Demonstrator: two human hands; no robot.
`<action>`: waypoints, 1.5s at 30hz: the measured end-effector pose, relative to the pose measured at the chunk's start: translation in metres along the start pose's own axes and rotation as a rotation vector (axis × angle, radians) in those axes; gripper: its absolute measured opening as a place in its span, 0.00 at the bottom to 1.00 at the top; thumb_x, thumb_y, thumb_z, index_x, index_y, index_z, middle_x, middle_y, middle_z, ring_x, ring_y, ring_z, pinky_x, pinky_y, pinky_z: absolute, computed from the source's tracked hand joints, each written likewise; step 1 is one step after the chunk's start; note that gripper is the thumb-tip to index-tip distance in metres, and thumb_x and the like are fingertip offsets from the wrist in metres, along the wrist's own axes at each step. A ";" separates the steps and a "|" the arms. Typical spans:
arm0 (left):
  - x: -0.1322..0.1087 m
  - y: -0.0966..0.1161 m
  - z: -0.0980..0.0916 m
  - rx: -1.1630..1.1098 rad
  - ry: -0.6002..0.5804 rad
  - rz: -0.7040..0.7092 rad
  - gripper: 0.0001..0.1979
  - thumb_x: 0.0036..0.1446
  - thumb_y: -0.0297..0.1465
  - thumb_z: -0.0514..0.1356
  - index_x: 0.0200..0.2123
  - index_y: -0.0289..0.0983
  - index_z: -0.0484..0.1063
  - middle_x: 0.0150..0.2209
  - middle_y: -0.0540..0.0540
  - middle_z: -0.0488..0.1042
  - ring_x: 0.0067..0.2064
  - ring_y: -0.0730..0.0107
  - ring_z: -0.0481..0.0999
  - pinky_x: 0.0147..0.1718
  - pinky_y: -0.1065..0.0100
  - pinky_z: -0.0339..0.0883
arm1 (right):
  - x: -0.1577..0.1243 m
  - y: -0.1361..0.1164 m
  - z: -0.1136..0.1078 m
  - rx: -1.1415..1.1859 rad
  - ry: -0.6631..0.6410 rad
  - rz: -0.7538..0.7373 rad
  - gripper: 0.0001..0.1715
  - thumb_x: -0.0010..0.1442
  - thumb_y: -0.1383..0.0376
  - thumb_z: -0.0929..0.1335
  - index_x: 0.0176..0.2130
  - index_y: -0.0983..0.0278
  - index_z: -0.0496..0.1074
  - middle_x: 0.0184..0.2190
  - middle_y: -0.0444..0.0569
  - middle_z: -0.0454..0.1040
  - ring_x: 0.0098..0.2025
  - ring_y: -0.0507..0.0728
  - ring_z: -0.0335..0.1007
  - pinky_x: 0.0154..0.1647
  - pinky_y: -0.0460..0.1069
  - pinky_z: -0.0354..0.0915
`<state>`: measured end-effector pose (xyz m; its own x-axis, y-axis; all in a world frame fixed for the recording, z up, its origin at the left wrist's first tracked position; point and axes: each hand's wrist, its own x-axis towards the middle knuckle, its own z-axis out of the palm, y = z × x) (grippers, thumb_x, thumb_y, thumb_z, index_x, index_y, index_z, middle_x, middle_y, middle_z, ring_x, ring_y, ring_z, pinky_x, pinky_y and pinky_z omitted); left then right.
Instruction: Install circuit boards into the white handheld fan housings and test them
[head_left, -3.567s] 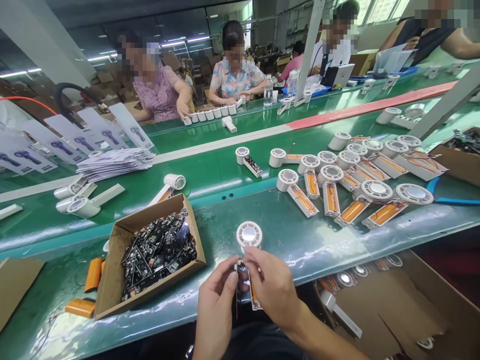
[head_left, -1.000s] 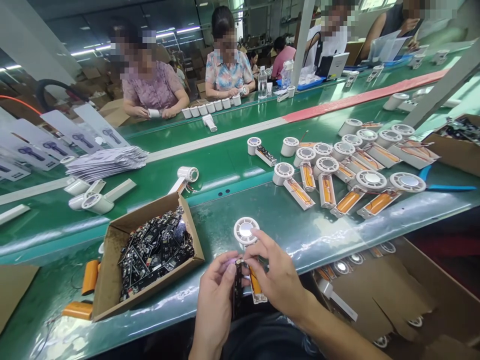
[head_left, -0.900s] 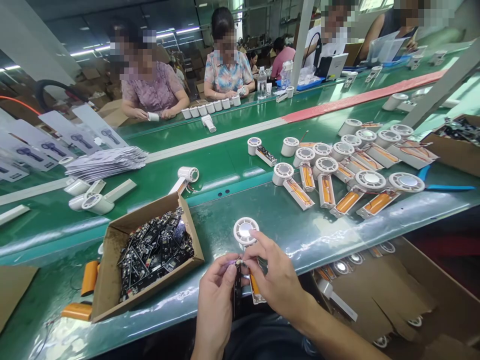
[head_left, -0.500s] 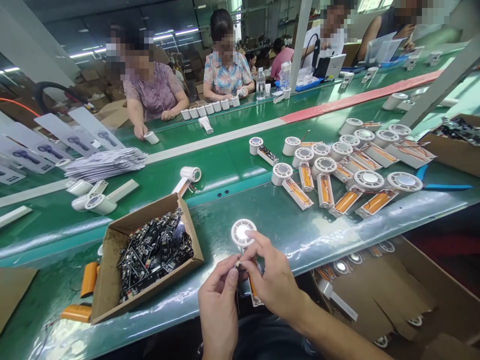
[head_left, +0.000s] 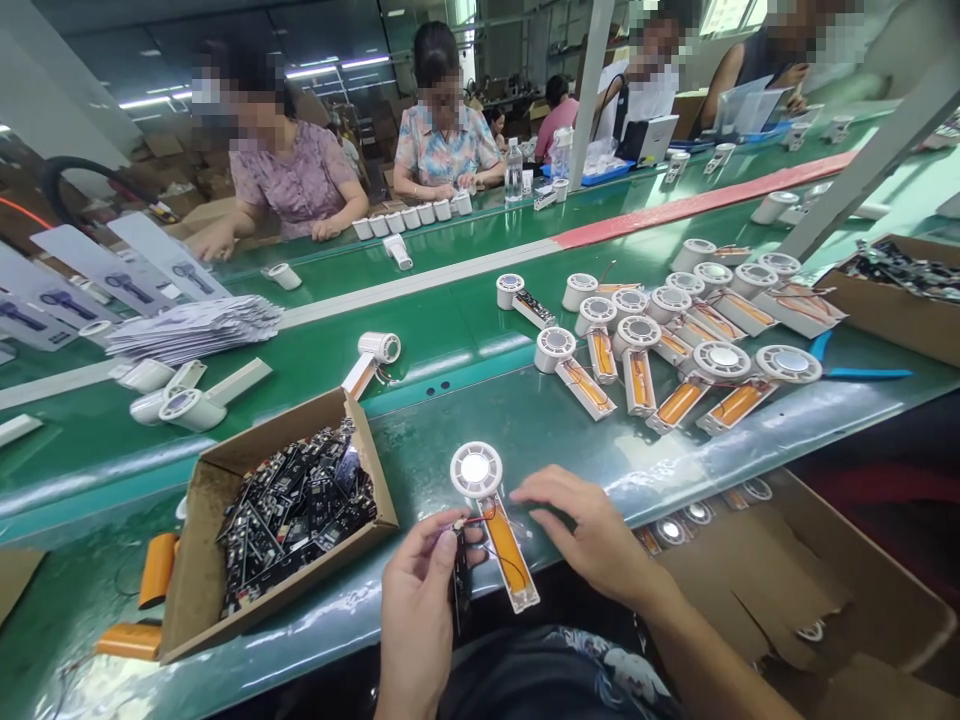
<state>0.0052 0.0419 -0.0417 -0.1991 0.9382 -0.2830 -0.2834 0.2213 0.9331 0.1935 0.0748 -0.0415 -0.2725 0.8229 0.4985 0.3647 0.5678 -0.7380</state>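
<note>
Left hand (head_left: 418, 590): clenched, thumb and fingers pinched on a black circuit board (head_left: 459, 590) held on edge, lower end toward the body, a fine wire at the fingertips. Right hand (head_left: 592, 530): released and empty, fingers spread and slightly curled, just beside the handle shell, no contact visible.

Between the hands, at the near edge of the green conveyor belt (head_left: 465, 420): a white handheld fan (head_left: 476, 470), round grille head at the far end, open handle shell (head_left: 523, 585) lying flat toward the body, orange battery (head_left: 506, 545) seated inside. Thin red and black wires (head_left: 487, 525) looping from the shell toward the fingertips.

Left of the hands: cardboard tray (head_left: 196, 560) heaped with more circuit boards (head_left: 292, 520), loose orange batteries (head_left: 157, 570) just beside it. Centre right of the frame: cluster of fans with open shells (head_left: 637, 350), lying close together on the belt, blue-handled pliers (head_left: 862, 373) near their right end. Middle left: stack of printed cards (head_left: 191, 325). Lower right: open cardboard box (head_left: 750, 570) with white fan parts inside. Upper centre, across the belt: a co-worker in a floral blouse (head_left: 442, 140), both hands at a white part, row of white fan bodies (head_left: 409, 215) just in front.
</note>
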 end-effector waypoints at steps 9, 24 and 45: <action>-0.008 0.011 0.005 0.423 -0.053 0.195 0.14 0.53 0.42 0.64 0.35 0.37 0.80 0.37 0.41 0.80 0.32 0.62 0.78 0.31 0.65 0.73 | 0.006 -0.022 0.040 0.325 0.263 0.240 0.11 0.61 0.73 0.67 0.35 0.62 0.78 0.34 0.48 0.77 0.36 0.55 0.76 0.37 0.48 0.73; -0.004 0.008 -0.001 0.532 -0.010 0.390 0.08 0.57 0.36 0.62 0.37 0.41 0.79 0.36 0.44 0.80 0.35 0.61 0.78 0.34 0.67 0.71 | 0.007 -0.024 0.054 -0.125 0.194 -0.172 0.35 0.65 0.75 0.60 0.68 0.61 0.49 0.30 0.45 0.79 0.30 0.56 0.76 0.34 0.49 0.73; 0.001 0.008 0.000 0.114 -0.080 0.039 0.13 0.49 0.39 0.68 0.33 0.37 0.75 0.29 0.48 0.78 0.23 0.71 0.73 0.25 0.71 0.70 | 0.006 -0.028 0.057 0.072 0.248 0.015 0.36 0.62 0.75 0.63 0.65 0.60 0.51 0.29 0.43 0.76 0.29 0.54 0.73 0.34 0.48 0.73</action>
<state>0.0030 0.0443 -0.0346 -0.1308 0.9641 -0.2312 -0.1672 0.2084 0.9637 0.1311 0.0627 -0.0432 -0.0372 0.8158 0.5771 0.3004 0.5599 -0.7722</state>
